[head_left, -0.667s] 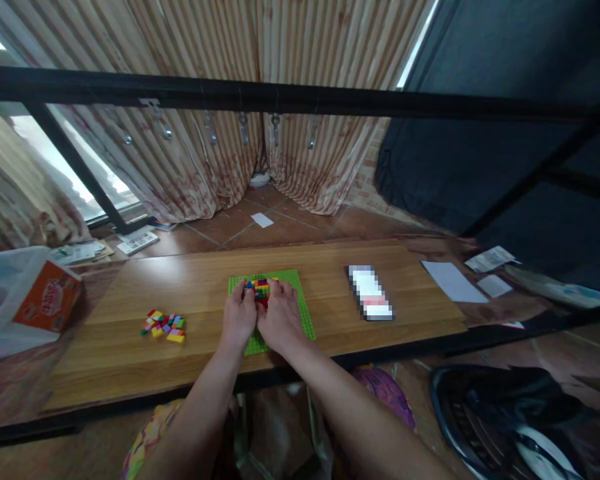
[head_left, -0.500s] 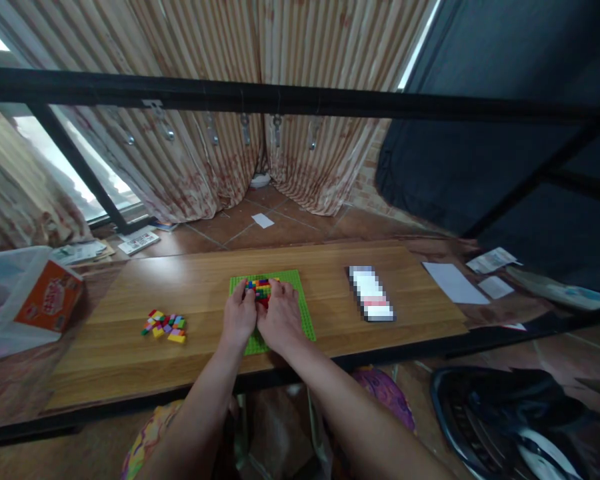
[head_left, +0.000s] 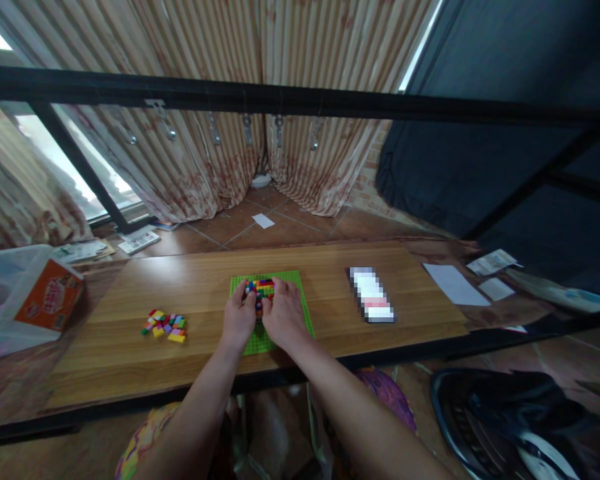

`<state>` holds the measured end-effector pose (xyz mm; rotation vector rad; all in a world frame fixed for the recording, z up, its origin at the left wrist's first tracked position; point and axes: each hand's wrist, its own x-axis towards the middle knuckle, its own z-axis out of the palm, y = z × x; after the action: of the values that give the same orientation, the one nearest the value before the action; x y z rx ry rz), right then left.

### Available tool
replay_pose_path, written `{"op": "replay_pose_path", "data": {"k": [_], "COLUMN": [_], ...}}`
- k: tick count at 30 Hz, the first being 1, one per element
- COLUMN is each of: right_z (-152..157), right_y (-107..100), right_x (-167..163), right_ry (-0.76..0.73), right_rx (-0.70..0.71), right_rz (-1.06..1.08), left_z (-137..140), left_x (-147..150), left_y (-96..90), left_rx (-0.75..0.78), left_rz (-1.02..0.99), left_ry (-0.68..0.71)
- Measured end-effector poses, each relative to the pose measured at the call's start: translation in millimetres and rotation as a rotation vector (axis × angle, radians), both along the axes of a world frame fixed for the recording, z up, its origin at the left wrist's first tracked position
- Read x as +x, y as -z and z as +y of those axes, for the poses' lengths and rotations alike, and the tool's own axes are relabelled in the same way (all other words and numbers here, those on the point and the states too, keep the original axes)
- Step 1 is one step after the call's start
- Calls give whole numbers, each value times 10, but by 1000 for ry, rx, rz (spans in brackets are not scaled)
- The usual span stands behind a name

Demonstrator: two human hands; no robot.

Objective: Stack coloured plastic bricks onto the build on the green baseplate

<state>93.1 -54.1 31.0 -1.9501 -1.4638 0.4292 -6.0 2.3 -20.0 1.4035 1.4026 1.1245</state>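
A green studded baseplate [head_left: 265, 343] lies on the wooden table in front of me. On it sits a block of many-coloured toy bricks [head_left: 261, 289], partly covered by my fingers. My left hand [head_left: 239, 317] grips the left side of this brick block, fingers curled over its far edge and thumb on the near part. From the other side my right hand [head_left: 284, 312] holds the block, its thumb also at the near part. Whether the block is pressed onto the plate or lifted slightly, I cannot tell. Loose small bricks [head_left: 166, 325] lie in a pile to the left.
A phone with a blurred screen [head_left: 373, 295] lies right of the baseplate. White paper sheets [head_left: 455, 283] are at the table's right end. A clear plastic bin [head_left: 17, 300] with an orange label stands at the left. A dark metal bar [head_left: 300, 100] crosses beyond the table.
My right hand has shifted slightly to the right and its thumb has moved away from the left hand. More of the brick block shows between the hands.
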Motion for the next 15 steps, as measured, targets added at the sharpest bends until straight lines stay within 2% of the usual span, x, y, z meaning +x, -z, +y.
{"op": "replay_pose_path", "data": {"k": [3,7,15], "right_z": [-9,-14,-35], "right_y": [24,77,119], "right_x": [-19,-40,-33], "right_ry": [7,21,18], "right_rx": [16,37,81], "right_rz": [-7,-5,-3], "left_z": [-28,-49,-48], "left_x": [27,41,42], "left_y": [-71,-131,-119], "left_rx": [-73,-94,-56], "left_rz": [15,1,43], "left_ry": [-2,-11,-9]}}
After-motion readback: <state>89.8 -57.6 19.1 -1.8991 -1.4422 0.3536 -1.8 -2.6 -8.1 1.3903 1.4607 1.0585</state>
